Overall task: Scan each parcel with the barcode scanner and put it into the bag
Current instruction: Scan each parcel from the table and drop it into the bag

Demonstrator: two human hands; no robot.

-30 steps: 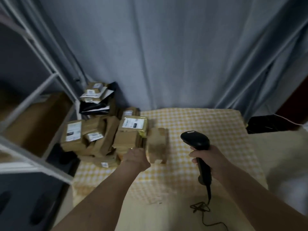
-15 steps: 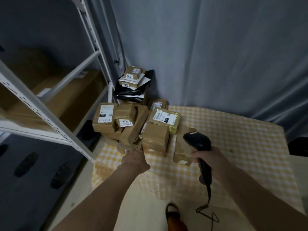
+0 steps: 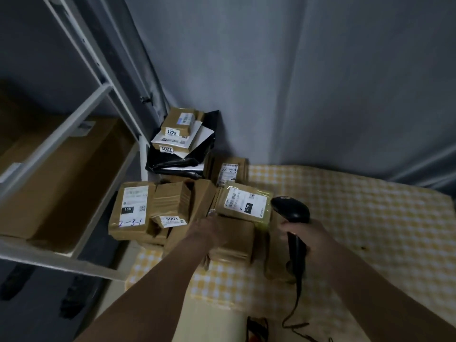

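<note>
A heap of brown cardboard parcels sits on the left end of a table with a yellow checked cloth (image 3: 345, 218). My left hand (image 3: 209, 230) reaches into the heap and lies against a plain brown parcel (image 3: 237, 240), under a parcel with a white label marked 010 (image 3: 244, 203); its fingers are hidden, so a hold cannot be told. My right hand (image 3: 311, 240) grips the handle of a black barcode scanner (image 3: 291, 211), whose head points left at the heap. Its cable (image 3: 296, 314) hangs off the front edge. No bag is in view.
A white metal shelf frame (image 3: 81, 112) holding a large cardboard box (image 3: 61, 183) stands at the left. More parcels and black and white mailers (image 3: 180, 144) are stacked at the back by a grey curtain (image 3: 296, 82). A foot in a sandal (image 3: 256, 329) shows below.
The view has swung left and closer to the heap. My left hand has moved forward from the heap's front edge into the parcels. The scanner has come nearer the labelled parcel.
</note>
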